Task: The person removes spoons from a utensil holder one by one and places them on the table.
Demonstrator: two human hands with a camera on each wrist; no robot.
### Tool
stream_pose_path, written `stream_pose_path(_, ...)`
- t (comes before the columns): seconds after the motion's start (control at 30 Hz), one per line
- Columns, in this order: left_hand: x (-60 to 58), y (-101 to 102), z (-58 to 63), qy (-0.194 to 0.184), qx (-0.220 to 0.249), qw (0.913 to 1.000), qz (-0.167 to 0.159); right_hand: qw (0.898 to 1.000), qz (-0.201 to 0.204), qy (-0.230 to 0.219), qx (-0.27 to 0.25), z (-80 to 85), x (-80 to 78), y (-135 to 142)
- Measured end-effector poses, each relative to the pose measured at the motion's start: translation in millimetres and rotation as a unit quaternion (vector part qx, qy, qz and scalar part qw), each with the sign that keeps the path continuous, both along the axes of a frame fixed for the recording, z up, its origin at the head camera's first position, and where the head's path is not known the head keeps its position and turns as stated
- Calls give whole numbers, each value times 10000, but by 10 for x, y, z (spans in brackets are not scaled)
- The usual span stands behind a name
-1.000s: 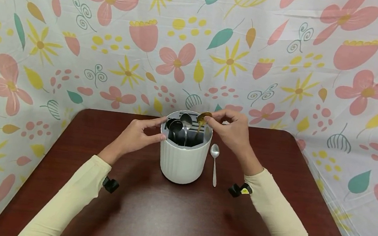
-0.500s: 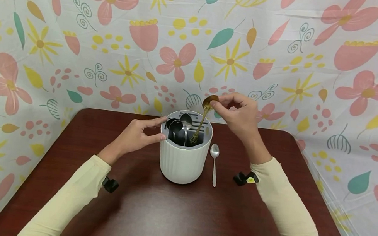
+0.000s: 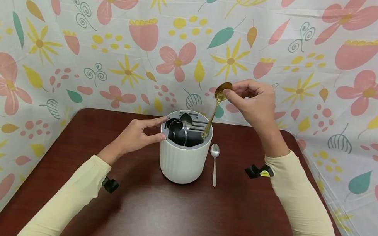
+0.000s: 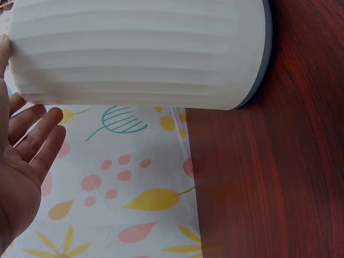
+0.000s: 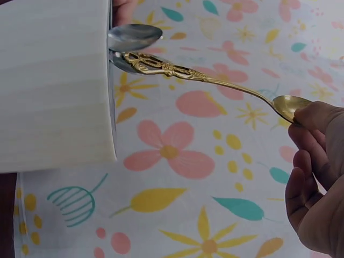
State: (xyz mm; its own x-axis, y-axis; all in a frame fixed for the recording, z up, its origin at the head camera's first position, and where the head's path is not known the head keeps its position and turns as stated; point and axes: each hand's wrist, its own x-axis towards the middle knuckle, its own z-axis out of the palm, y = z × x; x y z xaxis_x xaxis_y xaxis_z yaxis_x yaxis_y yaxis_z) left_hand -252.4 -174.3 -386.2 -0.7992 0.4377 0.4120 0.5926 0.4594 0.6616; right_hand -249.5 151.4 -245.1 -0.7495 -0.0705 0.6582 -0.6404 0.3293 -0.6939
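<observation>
Raised since earlier frame: ornate gold spoon (image 5: 188, 72), bowl pinched by right hand (image 3: 255, 102), handle end near three o'clock of fluted white utensil holder (image 3: 182, 166). Left hand (image 3: 139, 135), fingers apart, touches nine-o'clock rim. Silver spoon (image 3: 215, 151): four o'clock.

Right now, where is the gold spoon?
Head view, right of centre: the gold spoon is pinched by its bowl in the right hand, handle slanting toward the white holder.
</observation>
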Motion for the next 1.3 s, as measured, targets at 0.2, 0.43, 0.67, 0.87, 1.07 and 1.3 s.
stream_pose_path(0.2, -2, -3, -9, -65, -7, 10000, 5, 9999, -68, -31, -137, -21, -45, 181)
stream_pose_path(0.43, -1, -2, -2, -152, 74, 9999, 35, 9996, -32, 3, -271, -33, -13, 335)
stream_pose_path(0.67, 5, 5, 0, -104, 48, 9999, 44, 9993, -124, -294, -180, -201, -34, 536)
stream_pose_path(0.87, 8, 13, -12, -13, 74, 10000, 37, 9980, -266, -571, -55, -391, -55, 676)
stream_pose_path(1.07, 9, 18, -11, -35, 146, 9999, -4, 9963, -345, -790, 61, -593, -60, 777)
stream_pose_path(1.3, 16, 33, -19, -164, 113, 9998, 69, 9942, -409, -995, 9, -833, -99, 850)
